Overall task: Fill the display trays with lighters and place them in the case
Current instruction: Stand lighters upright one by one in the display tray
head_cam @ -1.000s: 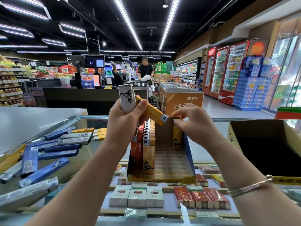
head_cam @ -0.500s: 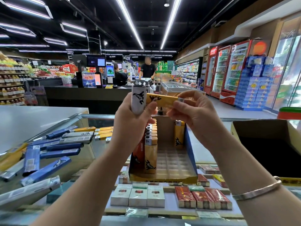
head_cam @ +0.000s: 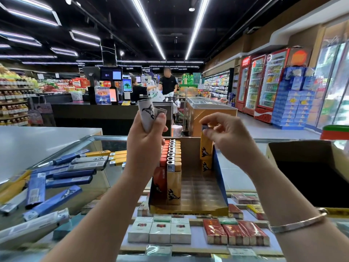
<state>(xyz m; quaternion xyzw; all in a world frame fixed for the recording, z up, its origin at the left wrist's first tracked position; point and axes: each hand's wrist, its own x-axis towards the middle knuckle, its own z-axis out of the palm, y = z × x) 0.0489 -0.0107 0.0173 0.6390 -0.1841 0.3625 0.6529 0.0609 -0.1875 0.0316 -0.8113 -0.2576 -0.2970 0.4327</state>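
Note:
A cardboard display tray (head_cam: 190, 209) with blue side walls stands on the glass case (head_cam: 105, 140). Rows of red and yellow lighters (head_cam: 171, 163) fill its left part. My left hand (head_cam: 145, 146) is raised above the tray's left side, shut on white lighters (head_cam: 146, 114). My right hand (head_cam: 228, 133) pinches the top of a yellow lighter (head_cam: 205, 148) that stands upright in the tray's far right corner, with another yellow lighter just in front of it. Loose blue, grey and yellow lighters (head_cam: 71, 171) lie scattered on the glass to the left.
An open dark cardboard box (head_cam: 306, 173) sits on the glass at the right. Cigarette packs (head_cam: 159, 232) lie under the glass below the tray. A white counter (head_cam: 37, 140) is at the far left. Two people stand at a checkout behind.
My right hand took the yellow lighter from my left hand, moved it down and right, and stood it upright in the tray's far right corner. My left hand keeps the white lighters.

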